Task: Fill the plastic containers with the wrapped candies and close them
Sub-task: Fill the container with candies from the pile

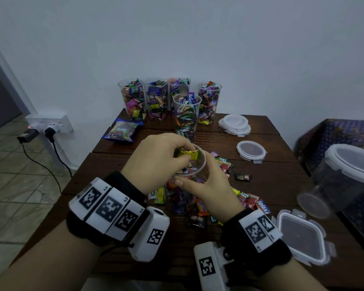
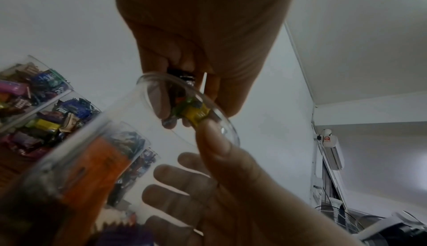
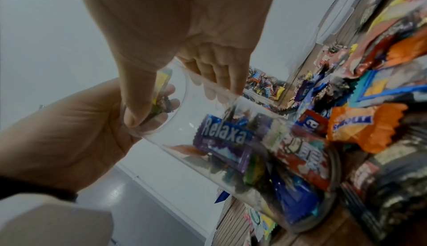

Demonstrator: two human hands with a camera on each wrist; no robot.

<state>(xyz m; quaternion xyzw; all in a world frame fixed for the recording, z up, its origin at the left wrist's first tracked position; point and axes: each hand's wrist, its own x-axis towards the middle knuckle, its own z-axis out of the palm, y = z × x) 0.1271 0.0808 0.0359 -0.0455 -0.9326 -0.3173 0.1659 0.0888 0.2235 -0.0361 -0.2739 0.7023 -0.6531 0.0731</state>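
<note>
While the right hand [image 1: 210, 185] curled round the clear plastic container [image 1: 192, 162] near its rim, thumb on the near side and fingers on the far side, the left hand [image 1: 153, 158] hovered over the open mouth, pinching a small bunch of wrapped candies [image 1: 186, 153] with a yellow-green wrapper outermost. The left wrist view showed that bunch [image 2: 193, 111] at the rim, the fingertips [image 2: 166, 111] pressed round it, a dark wrapper tucked higher in the same grip. The container stood on the dark wooden table [image 1: 271, 181] in the middle of a loose heap of candies [image 1: 200, 208]. Through its wall, in the right wrist view, a purple Relaxa wrapper [image 3: 225, 136], a red one and a blue one lay in the lower part, the upper part bare.

At the table's far edge against the wall stood five filled containers [image 1: 158, 99], all lidless, one [image 1: 186, 116] set forward of the other four. A blue candy bag [image 1: 122, 130] lay left of them. To their right sat a stack of round lids [image 1: 234, 123], and nearer, one single round lid [image 1: 251, 151]. A dark-wrapped candy [image 1: 243, 177] lay apart from the heap on its right. A square lid [image 1: 302, 236] rested at the near right edge, just beside the right wrist. Off the table to the right, an empty lidded container [image 1: 345, 177] lay tilted on a patterned cloth. On the left wall, two plugs [image 1: 40, 132] sat in a socket.
</note>
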